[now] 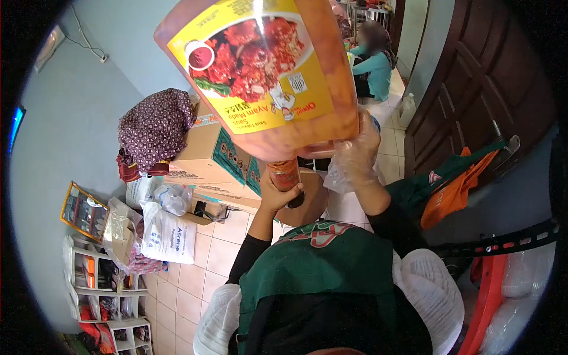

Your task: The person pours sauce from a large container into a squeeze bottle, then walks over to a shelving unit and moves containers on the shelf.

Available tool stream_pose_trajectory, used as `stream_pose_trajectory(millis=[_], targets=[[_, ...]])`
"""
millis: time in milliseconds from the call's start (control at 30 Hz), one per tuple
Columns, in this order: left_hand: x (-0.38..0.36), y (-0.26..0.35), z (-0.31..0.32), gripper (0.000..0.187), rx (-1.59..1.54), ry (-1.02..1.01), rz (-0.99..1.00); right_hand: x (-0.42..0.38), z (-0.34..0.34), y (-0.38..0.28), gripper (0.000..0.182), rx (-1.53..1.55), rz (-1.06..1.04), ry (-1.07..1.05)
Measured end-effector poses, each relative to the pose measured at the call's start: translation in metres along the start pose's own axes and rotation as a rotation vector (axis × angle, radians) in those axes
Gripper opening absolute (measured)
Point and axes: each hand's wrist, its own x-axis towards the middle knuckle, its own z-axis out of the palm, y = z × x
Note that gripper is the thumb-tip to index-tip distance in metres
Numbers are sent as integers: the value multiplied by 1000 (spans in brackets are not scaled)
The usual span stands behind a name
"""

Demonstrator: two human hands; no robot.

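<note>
A large jug of orange-red sauce (349, 89) fills the upper middle, turned upside down and tilted, its yellow label showing a plate of red chicken. My right hand (358, 155), in a clear plastic glove, is closed round the jug near its handle. Directly below the jug, my left hand (278, 194) grips a small bottle (284, 174) with an orange-red wrap or contents and a dark lower end. The bottle's top is right under the jug's lower end. Whether the two mouths touch is hidden from me.
Cardboard boxes (201, 148) with a patterned cloth bundle (155, 127) on top stand left of my hands. Plastic bags (168, 234) and a white shelf rack (106, 278) are further left. A brown door (473, 89) with hanging aprons is on the right. A person (373, 65) sits on the floor behind.
</note>
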Motion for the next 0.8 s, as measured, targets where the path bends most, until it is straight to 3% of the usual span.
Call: stream_pose_trajectory(millis=[167,267,367,467,567,667,800], targets=[[4,11,3,72,-26,59,56,12,5,-28,43,171,22,0],[3,4,0,72,-10,45,43,1,6,-4,42,240,-19,13],[0,6,-1,71,17,-17,-3,2,3,2,40,-150,-69,16],[3,4,1,70,-32,45,44,9,4,-11,38,0,78,51],[4,1,-2,70,-9,47,25,10,6,-21,38,158,83,49],[2,13,1,69,-17,21,14,-2,5,0,39,79,-14,25],[-2,3,3,67,-39,5,9,2,1,1,38,152,102,8]])
